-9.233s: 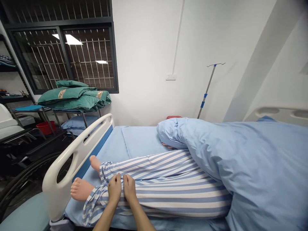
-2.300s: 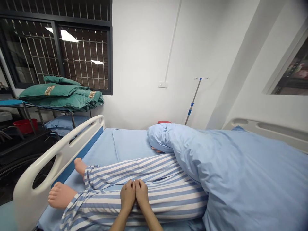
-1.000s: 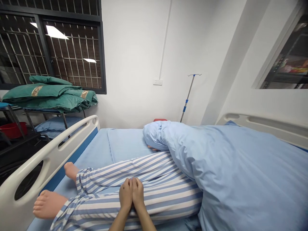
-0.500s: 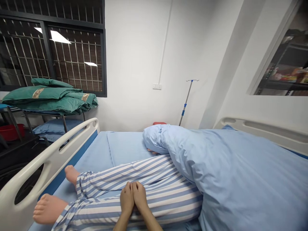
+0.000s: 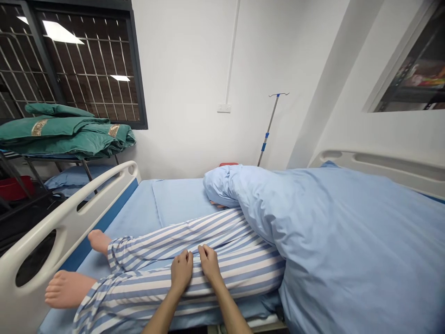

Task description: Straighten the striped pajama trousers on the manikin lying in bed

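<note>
My left hand [image 5: 181,270] is curled into a loose fist over the near leg of the striped trousers [image 5: 248,269]. Beside it, a small gap to the right, my right hand [image 5: 209,263] is closed the same way. Nothing shows in either hand, and the cloth around them is not drawn up; their undersides are hidden. The blue-and-white trousers are on a figure lying on the bed, with two bare feet [image 5: 69,288] at the left. A light-blue quilt [image 5: 333,241], right of my hands, covers the upper body; some fingertips peep out under its far edge.
A cream footboard [image 5: 66,218] borders the bed [image 5: 181,197] at left, and a headboard [image 5: 385,169] at right. An IV pole [image 5: 269,127] stands behind, near a red object [image 5: 228,163]. Green folded bedding [image 5: 66,134] lies on a rack below the barred window.
My hands, side by side and touching before, have moved apart, and both are still closed. The view has tipped slightly downward and shifted right.
</note>
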`<action>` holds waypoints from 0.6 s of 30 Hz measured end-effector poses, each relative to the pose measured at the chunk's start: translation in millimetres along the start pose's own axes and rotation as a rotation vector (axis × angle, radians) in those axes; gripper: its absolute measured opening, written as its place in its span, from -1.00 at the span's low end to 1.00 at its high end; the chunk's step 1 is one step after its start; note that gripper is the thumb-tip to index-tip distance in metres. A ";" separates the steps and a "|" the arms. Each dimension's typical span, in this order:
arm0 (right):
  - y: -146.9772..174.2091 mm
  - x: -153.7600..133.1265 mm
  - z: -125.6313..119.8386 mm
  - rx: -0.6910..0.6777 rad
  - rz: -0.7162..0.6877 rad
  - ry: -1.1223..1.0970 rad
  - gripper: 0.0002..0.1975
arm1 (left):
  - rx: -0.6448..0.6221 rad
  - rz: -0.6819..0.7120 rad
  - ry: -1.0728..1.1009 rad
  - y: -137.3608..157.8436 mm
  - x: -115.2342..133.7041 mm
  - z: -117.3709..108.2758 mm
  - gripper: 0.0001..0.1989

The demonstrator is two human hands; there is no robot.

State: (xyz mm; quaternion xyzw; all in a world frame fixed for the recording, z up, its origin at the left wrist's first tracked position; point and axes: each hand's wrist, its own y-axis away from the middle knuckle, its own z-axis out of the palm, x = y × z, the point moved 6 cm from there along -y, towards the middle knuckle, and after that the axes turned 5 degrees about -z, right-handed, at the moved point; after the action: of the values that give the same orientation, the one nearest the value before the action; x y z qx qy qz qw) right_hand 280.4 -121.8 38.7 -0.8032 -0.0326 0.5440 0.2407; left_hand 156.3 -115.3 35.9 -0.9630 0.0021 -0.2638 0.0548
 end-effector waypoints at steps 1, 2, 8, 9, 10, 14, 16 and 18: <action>-0.2 0.1 -1.1 0.011 0.007 0.001 -0.59 | 0.006 -0.013 0.006 0.2 -0.3 -0.1 -0.69; 0.0 -1.2 -1.2 0.011 0.005 0.016 -0.59 | 0.011 -0.022 0.016 0.4 -0.7 -0.3 -0.70; 5.7 -12.9 0.7 0.014 -0.058 0.134 -0.61 | -0.011 -0.036 0.119 -5.7 0.6 -7.4 -0.69; 5.7 -12.5 -0.9 0.035 -0.049 0.118 -0.60 | -0.002 -0.043 0.143 -9.0 3.3 -10.9 -0.68; 5.4 -11.7 -3.0 0.057 -0.037 0.094 -0.59 | 0.013 -0.046 0.170 -12.6 7.3 -14.7 -0.68; 2.8 -8.3 -11.1 0.124 -0.008 -0.020 -0.57 | 0.050 -0.069 0.282 -23.3 28.0 -21.7 -0.65; 2.8 -7.0 -13.4 0.146 0.004 -0.057 -0.56 | 0.058 -0.127 0.274 -21.6 30.8 -16.8 -0.65; 3.9 -6.8 -13.5 0.152 0.004 -0.063 -0.54 | 0.050 -0.181 0.196 -15.2 27.5 -7.1 -0.66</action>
State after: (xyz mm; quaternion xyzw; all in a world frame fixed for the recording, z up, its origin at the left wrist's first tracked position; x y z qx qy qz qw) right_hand 288.8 -132.1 46.8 -0.7652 0.0027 0.5702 0.2987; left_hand 176.0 -101.8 57.6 -0.9273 -0.0862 -0.3603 0.0545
